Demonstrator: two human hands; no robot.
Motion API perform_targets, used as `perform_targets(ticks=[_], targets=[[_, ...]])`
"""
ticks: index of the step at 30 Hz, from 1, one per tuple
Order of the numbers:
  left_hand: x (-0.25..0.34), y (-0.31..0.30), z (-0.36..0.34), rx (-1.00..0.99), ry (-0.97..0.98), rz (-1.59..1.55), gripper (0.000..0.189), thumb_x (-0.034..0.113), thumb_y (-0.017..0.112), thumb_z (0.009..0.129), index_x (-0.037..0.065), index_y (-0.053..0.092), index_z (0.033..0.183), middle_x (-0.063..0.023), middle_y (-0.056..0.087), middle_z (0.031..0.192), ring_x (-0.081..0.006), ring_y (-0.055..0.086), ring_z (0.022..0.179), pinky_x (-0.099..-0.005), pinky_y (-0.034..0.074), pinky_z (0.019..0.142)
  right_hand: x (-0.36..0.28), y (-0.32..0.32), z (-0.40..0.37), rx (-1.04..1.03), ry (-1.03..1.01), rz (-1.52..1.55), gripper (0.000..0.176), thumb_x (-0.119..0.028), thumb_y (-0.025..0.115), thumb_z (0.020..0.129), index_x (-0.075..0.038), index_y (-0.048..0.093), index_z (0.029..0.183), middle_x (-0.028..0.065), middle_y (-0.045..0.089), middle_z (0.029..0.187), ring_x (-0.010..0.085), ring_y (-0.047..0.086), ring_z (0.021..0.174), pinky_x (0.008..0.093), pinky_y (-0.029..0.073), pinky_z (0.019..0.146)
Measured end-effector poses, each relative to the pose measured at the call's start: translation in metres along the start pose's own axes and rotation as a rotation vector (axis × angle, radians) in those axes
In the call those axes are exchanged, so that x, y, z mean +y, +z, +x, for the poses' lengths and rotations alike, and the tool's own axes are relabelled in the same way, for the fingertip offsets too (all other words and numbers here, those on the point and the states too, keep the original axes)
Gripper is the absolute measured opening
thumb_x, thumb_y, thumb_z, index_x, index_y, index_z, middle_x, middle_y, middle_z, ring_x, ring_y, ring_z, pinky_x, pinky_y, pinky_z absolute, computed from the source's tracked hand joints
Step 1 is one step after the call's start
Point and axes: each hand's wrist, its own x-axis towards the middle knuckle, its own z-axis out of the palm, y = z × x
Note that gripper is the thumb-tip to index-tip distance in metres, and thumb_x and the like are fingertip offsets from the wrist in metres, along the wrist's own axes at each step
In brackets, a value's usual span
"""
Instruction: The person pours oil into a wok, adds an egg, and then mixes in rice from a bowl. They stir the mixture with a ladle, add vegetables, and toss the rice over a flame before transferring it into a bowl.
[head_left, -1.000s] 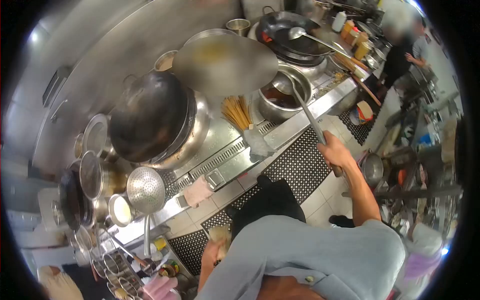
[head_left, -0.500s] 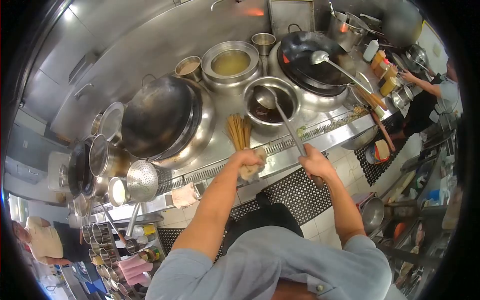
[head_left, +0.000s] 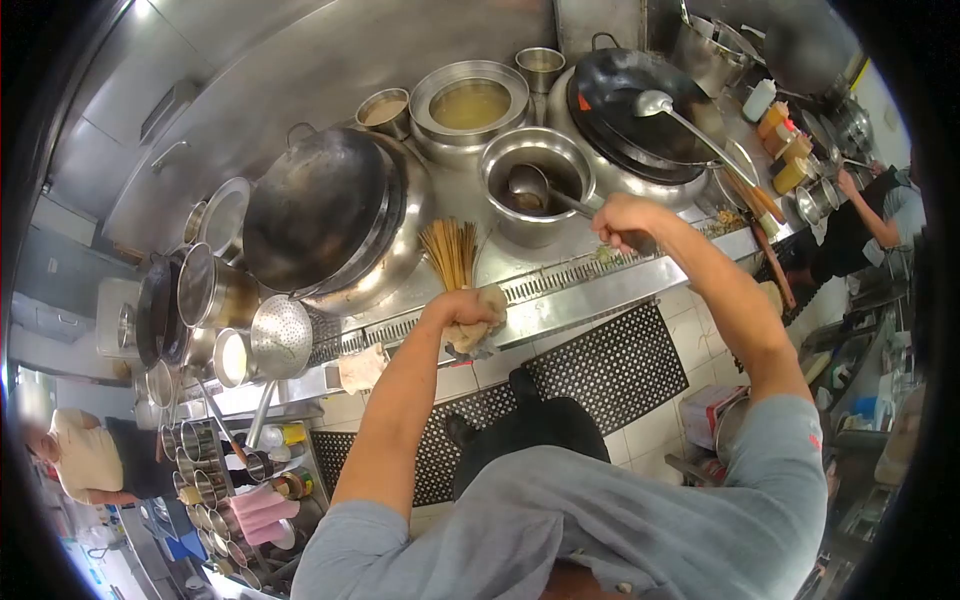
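My left hand [head_left: 465, 307] is closed around a crumpled beige cloth [head_left: 488, 305] and the base of a bamboo wok brush [head_left: 452, 250], whose bristles point up and away over the stove's front edge. Out to the right, my right hand [head_left: 630, 220] is curled over the handle of a ladle [head_left: 528, 183]. The ladle's bowl is down inside a round steel pot [head_left: 540, 235] with dark liquid in it. Beyond my hand, the rest of the handle is hidden.
Left of the brush sits a large dark wok [head_left: 315, 210]; another wok [head_left: 640, 130] at the right carries a second ladle [head_left: 655, 103]. A pot of yellowish liquid [head_left: 470, 70] stands behind. A perforated skimmer [head_left: 281, 335] lies left. Two other people are at the sides.
My right hand has moved up and forward, and the ladle's handle now points more to the right. My left hand, with brush and cloth, has shifted slightly left.
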Motion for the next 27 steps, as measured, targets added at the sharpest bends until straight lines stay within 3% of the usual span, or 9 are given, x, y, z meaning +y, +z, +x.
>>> perform_targets(ticks=[1,4,6,8,10,12,17,21,27], targets=[[0.016,-0.004,-0.024,0.084,-0.001,0.015,0.058,0.048,0.071,0.073,0.005,0.064,0.11,-0.0152,0.067,0.101,-0.0248,0.064,0.09,-0.0344,0.049,0.08,0.012,-0.007,0.021,-0.029,0.063,0.29,0.017,-0.009,0.053,0.085,0.002,0.056,0.073,0.0023,0.051,0.054,0.0112,0.05,0.042,0.0251,0.041,0.035],[0.045,-0.001,-0.099,0.265,0.037,-0.107,0.064,0.048,0.07,0.075,0.007,0.056,0.123,-0.0132,0.066,0.108,-0.0232,0.063,0.093,-0.0348,0.049,0.082,0.022,0.003,0.003,-0.252,0.056,0.875,0.015,-0.011,0.055,0.087,0.003,0.054,0.083,-0.0014,0.048,0.057,0.0053,0.047,0.042,0.0185,0.038,0.034],[0.008,0.024,-0.127,0.273,0.127,-0.406,0.071,0.049,0.072,0.073,0.008,0.052,0.128,-0.0138,0.064,0.113,-0.0246,0.062,0.1,-0.0361,0.048,0.088,0.031,0.024,-0.021,-0.199,-0.033,0.902,0.015,-0.011,0.053,0.089,0.004,0.051,0.093,-0.003,0.047,0.062,0.0023,0.045,0.044,0.0151,0.036,0.035],[-0.02,0.052,-0.168,0.198,-0.034,-0.488,0.074,0.048,0.072,0.075,0.006,0.049,0.131,-0.0135,0.062,0.117,-0.0243,0.06,0.103,-0.036,0.046,0.091,0.038,0.04,-0.042,-0.112,-0.105,0.923,0.017,-0.011,0.053,0.089,0.004,0.051,0.097,-0.0029,0.048,0.063,0.0025,0.043,0.044,0.0153,0.034,0.035],[-0.068,0.114,-0.19,0.254,0.057,-0.657,0.06,0.037,0.07,0.081,0.003,0.051,0.126,-0.0121,0.064,0.11,-0.0194,0.061,0.097,-0.0329,0.049,0.084,0.039,0.057,-0.067,-0.046,-0.142,0.923,0.022,-0.01,0.053,0.089,0.006,0.051,0.104,-0.0034,0.046,0.063,0.0026,0.04,0.042,0.0165,0.032,0.034],[-0.134,0.186,-0.192,0.197,-0.053,-0.734,0.073,0.046,0.071,0.076,0.002,0.047,0.13,-0.014,0.061,0.118,-0.0251,0.06,0.104,-0.0357,0.045,0.093,0.04,0.068,-0.082,-0.004,-0.194,0.913,0.026,-0.011,0.053,0.088,0.006,0.051,0.108,-0.003,0.046,0.064,0.003,0.038,0.043,0.0179,0.03,0.034],[-0.113,0.262,-0.278,0.305,-0.454,-0.424,0.064,0.042,0.067,0.08,0.005,0.047,0.13,-0.0153,0.06,0.118,-0.026,0.058,0.106,-0.0335,0.044,0.094,0.04,0.088,-0.099,0.027,-0.309,0.892,0.027,-0.011,0.055,0.087,0.005,0.051,0.108,-0.0019,0.047,0.068,0.004,0.037,0.045,0.0202,0.029,0.036],[-0.177,0.341,-0.289,0.334,-0.446,-0.697,0.064,0.041,0.067,0.081,0.005,0.047,0.13,-0.0149,0.06,0.117,-0.0258,0.058,0.105,-0.0337,0.045,0.092,0.031,0.108,-0.107,0.111,-0.316,0.906,0.027,-0.01,0.052,0.087,0.005,0.053,0.11,-0.0033,0.043,0.065,0.0026,0.035,0.042,0.0182,0.028,0.033],[-0.221,0.388,-0.297,0.341,-0.44,-0.897,0.062,0.039,0.067,0.081,0.006,0.047,0.129,-0.0144,0.06,0.116,-0.0255,0.059,0.103,-0.034,0.045,0.09,0.03,0.119,-0.104,0.122,-0.354,0.878,0.027,-0.011,0.055,0.086,0.003,0.052,0.108,-0.0019,0.046,0.066,0.0035,0.037,0.045,0.02,0.029,0.036]])
